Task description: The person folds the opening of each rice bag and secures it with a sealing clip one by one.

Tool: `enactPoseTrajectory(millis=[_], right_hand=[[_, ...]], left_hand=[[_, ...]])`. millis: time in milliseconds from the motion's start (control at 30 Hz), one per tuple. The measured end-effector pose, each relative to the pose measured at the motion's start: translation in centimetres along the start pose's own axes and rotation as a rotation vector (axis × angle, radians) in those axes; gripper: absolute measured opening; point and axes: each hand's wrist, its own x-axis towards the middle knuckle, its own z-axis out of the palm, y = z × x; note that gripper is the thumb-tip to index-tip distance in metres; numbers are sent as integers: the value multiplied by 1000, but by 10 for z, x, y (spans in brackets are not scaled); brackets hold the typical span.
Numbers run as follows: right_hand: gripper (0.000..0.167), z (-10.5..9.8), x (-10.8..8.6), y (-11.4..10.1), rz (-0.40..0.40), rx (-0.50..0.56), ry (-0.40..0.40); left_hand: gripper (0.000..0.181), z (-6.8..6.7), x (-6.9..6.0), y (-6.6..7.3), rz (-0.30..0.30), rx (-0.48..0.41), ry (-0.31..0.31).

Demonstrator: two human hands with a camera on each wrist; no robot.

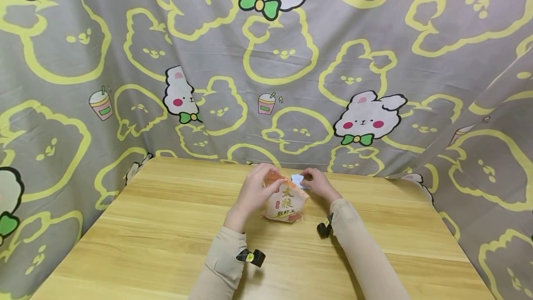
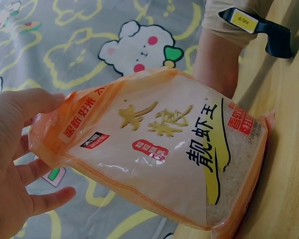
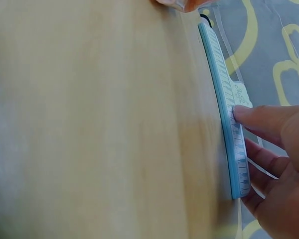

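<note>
A plastic bag of rice with orange edges and gold and black lettering stands on the table, leaning a little. Grains show through its clear lower part in the left wrist view. My left hand pinches the orange top of the bag between thumb and fingers. Behind the bag on the right, my right hand grips a long, thin, light-blue-edged item with a striped printed face and a small tab on one side. The thumb lies on that face, the fingers behind it. What kind of item it is, I cannot tell.
The wooden table ends just behind both hands. A grey curtain with yellow and white cartoon prints hangs close behind the table and along its sides. Black wrist cameras sit on both sleeves, low over the tabletop.
</note>
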Motion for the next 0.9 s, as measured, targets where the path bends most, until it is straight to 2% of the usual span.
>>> enactPoseTrajectory(millis=[267, 467, 600, 733, 900], right_hand=[[23, 0, 0, -4, 36, 39, 24], [20, -1, -1, -8, -6, 64, 36], [20, 0, -1, -10, 3, 72, 38], [27, 0, 0, -11, 27, 100, 20], [45, 0, 0, -12, 30, 100, 0]], left_hand=[[15, 0, 0, 1, 0, -1, 1], [15, -2, 0, 2, -3, -7, 2], [15, -2, 0, 2, 0, -13, -2], [15, -1, 0, 1, 4, -11, -4], [16, -1, 0, 1, 3, -5, -6]])
